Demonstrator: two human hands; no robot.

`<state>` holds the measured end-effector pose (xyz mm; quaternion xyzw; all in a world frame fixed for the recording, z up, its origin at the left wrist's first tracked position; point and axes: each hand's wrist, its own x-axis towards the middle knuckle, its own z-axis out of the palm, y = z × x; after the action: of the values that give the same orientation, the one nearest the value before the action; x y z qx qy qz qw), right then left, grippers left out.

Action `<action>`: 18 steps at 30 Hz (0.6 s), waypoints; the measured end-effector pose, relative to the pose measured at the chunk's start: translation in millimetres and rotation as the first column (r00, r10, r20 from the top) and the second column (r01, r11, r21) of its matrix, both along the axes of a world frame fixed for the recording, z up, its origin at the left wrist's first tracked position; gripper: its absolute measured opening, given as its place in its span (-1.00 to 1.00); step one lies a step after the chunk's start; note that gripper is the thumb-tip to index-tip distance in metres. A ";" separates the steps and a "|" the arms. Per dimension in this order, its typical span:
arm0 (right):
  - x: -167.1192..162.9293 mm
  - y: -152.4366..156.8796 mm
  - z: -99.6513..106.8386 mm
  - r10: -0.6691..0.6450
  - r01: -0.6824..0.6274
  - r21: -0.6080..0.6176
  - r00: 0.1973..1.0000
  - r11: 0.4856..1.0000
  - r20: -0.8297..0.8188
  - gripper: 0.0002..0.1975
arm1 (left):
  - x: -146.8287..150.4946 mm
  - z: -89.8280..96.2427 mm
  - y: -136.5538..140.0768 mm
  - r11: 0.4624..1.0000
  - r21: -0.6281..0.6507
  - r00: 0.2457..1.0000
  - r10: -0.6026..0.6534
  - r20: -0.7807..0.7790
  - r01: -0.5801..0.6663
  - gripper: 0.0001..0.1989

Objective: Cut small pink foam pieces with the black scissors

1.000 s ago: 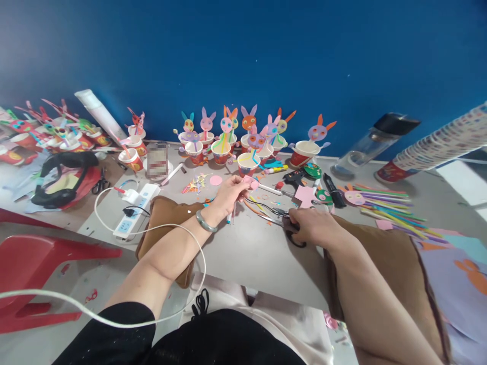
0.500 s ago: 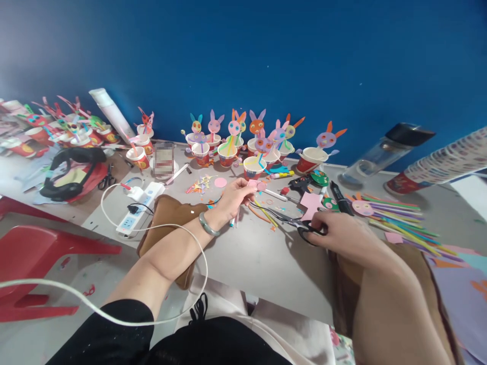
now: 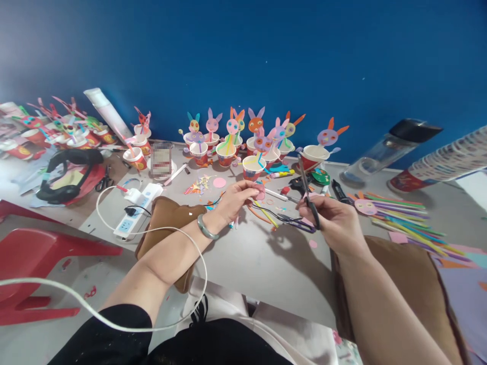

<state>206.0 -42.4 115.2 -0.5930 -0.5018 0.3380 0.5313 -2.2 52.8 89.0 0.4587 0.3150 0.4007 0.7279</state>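
Two hands up: left hand (image 3: 236,197) pinches pink paper piece (image 3: 260,191); right hand (image 3: 335,223) grips scissors (image 3: 309,195) (blades up).

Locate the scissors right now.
Head view, right of centre: scissors held raised in the right hand, blades up toward the paper cups, above the table.

A deep blue wall (image 3: 243,56) rises directly behind the grey table (image 3: 262,263), meeting its far edge. To the left of the table stands a red plastic chair (image 3: 45,253), and below it lies a pale floor (image 3: 23,344) dotted with paper scraps. Soft, even light falls across the table.
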 end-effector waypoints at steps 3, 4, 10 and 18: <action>-3.8 1.0 -1.1 0.124 -0.120 -0.049 0.989 0.992 0.083 -0.65 | -0.3 2.1 -1.1 0.999 0.034 1.000 0.012 -0.010 -0.011 -0.85; -3.9 2.4 -2.6 0.157 -0.151 -0.065 0.983 0.986 0.090 -0.64 | -0.4 2.2 -1.2 0.999 0.050 1.000 0.008 -0.015 -0.007 -0.84; 0.0 10.3 -22.5 0.260 -0.250 -0.096 0.959 0.963 0.113 -0.57 | -0.9 -0.3 0.6 0.998 0.054 0.999 0.027 0.032 -0.029 -0.69; -12.2 7.9 -30.0 0.408 -0.385 -0.136 0.870 0.913 0.276 -0.47 | -1.6 2.4 -2.7 0.999 0.034 0.998 0.029 0.047 -0.031 -0.65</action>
<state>193.8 -34.5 85.2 -0.5415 -0.6738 0.3654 0.3454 -3.9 50.1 91.4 0.4570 0.2980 0.4274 0.7209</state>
